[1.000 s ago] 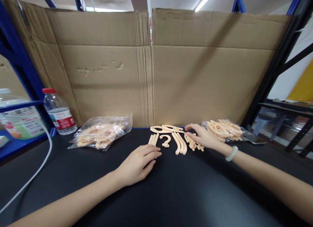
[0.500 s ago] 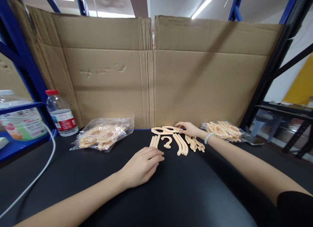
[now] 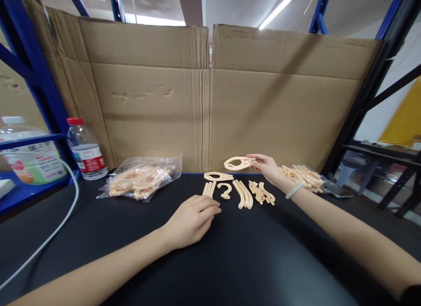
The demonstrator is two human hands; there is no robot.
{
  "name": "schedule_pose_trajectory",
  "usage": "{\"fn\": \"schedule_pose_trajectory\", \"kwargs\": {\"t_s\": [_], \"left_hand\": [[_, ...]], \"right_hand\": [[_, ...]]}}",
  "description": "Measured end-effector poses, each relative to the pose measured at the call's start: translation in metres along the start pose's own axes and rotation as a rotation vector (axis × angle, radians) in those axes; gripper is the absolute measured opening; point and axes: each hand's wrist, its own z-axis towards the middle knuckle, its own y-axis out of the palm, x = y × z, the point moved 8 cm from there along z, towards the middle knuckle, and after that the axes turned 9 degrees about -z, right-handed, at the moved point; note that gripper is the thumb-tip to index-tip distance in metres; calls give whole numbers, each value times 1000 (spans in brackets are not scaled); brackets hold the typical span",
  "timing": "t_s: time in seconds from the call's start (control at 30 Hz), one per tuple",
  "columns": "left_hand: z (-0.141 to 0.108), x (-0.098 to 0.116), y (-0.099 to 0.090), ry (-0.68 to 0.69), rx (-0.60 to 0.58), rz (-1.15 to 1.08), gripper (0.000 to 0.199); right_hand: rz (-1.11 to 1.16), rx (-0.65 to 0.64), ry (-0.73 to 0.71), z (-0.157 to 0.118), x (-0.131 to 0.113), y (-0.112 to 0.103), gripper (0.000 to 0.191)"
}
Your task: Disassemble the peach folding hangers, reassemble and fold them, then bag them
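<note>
My right hand (image 3: 264, 166) pinches one end of a cream oval plastic frame (image 3: 237, 163), lifted above the tabletop. A second oval frame (image 3: 219, 177) lies flat below and to the left of it. My left hand (image 3: 194, 218) rests on the black table, fingers loosely stretched out, at the near end of several straight cream strips (image 3: 209, 189) and partly covering them. To the right of those strips are a hanger-like hook (image 3: 226, 191), several curved arms (image 3: 243, 194) and a small pile of short jointed pieces (image 3: 262, 192).
Clear bags of cream parts lie at the left (image 3: 140, 178) and at the right, the right bag (image 3: 304, 178) beside a phone (image 3: 338, 190). A red-capped bottle (image 3: 88, 154) stands by the blue rack. A white cable (image 3: 62, 222) crosses the left side; cardboard (image 3: 148, 99) walls the back.
My right hand has picked up one of the two oval frames and raised it off the table, moving slightly right. My left hand stays in place.
</note>
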Motion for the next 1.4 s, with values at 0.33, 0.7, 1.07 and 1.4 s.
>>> {"fn": "schedule_pose_trajectory", "kwargs": {"t_s": [0.33, 0.7, 1.07, 1.4], "left_hand": [[7, 6, -23, -376, 350, -327, 30], [3, 3, -11, -581, 294, -536, 21], [-3, -3, -16, -622, 401, -608, 22], [10, 29, 14, -411, -74, -543, 21]], "right_hand": [[-92, -114, -289, -110, -107, 22, 20], [-226, -179, -316, -135, -101, 43, 36], [-335, -172, -212, -125, -81, 38, 13], [304, -244, 42, -132, -63, 62, 22]]}}
